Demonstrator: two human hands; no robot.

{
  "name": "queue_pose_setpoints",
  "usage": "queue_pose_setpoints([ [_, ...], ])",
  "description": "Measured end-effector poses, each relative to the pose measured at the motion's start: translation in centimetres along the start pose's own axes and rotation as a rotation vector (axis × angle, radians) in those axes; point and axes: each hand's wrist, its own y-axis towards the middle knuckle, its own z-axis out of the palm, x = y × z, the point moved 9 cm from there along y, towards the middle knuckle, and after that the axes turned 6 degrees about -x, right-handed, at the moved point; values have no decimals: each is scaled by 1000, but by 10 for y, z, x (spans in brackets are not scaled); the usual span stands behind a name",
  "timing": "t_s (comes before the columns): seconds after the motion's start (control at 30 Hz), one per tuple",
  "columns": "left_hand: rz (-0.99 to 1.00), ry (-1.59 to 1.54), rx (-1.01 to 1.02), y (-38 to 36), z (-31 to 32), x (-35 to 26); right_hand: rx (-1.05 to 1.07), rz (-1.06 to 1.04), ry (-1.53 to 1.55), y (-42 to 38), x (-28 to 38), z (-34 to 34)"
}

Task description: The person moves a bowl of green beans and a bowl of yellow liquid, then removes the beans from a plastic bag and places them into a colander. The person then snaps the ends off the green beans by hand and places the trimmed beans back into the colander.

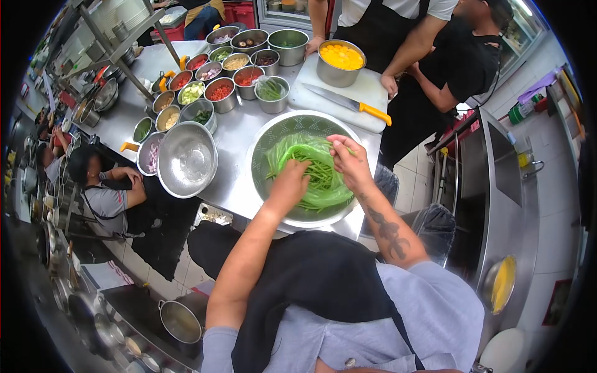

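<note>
Your left hand (290, 180) grips the green beans (311, 171) in the colander (264, 140); right hand (349, 163) pinches one bean, bundle lying between them.

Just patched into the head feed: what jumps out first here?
Both hands work in a big colander of long green beans at the steel counter's near edge: left hand in the pile, right hand pinching a strand. Behind it, a yellow-handled knife lies on a white cutting board; small tubs of chopped ingredients crowd the left.
</note>
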Motion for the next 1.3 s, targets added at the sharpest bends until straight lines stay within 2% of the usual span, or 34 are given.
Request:
queue_pose_setpoints([
  [0.07, -79, 39, 241, -6, 18, -5, -10, -4, -34, -4, -2, -5],
  [0.2, -25, 69, 241, -7, 27, 1, 2, -36, -199, -6, -5, -14],
  [0.27, 45, -3, 74, -1, 11, -4, -4, -90, -260, -3, -9, -21],
  [0.3, 49, 1, 72, 1, 8, -6, -8, -121, -334, -2, -8, -22],
  [0.37, -166, -242, 30, 8, 0, 5, -7, -161, -405, 0, -9, -22],
  [0.4, -161, -238, 24, 9, 3, 9, 53, -193, -447, -4, -5, -9],
  [0.47, -400, -634, -65, 5, 15, 38, 117, -233, -487, -9, -5, 8],
  [0.53, -420, -686, -45, 7, 15, 39, 234, -192, -568, -12, -20, 22],
  [0.57, -445, -740, -20, 5, 17, 40, 236, -237, -633, -9, -27, 23],
  [0.6, -442, -738, -25, 5, 16, 39, 241, -241, -632, -8, -27, 25],
  [0.67, -409, -540, 75, 4, 19, 35, 259, -502, -750, -14, -11, 39],
  [0.8, -242, -421, -113, 11, -13, 16, 274, -476, -807, -12, -10, 43],
  [0.87, -289, -433, -157, 13, -20, 20, 296, -468, -778, -13, -10, 45],
  [0.93, -407, -592, -85, 14, -15, 21, 342, -476, -762, -19, -5, 54],
  [0.97, -373, -684, -120, 14, -10, 23, 341, -502, -740, -23, -2, 57],
  [1.0, -377, -678, -131, 12, -14, 19, 353, -503, -736, -26, 1, 58],
  [1.07, -345, -637, -90, 14, -21, 9, 387, -402, -929, -23, -2, 56],
  [1.17, -344, -565, -72, 14, -34, 10, 402, -451, -1091, -20, 2, 47],
  [1.3, -371, -626, -53, 10, -20, 9, 421, -442, -1009, -29, 8, 54],
])
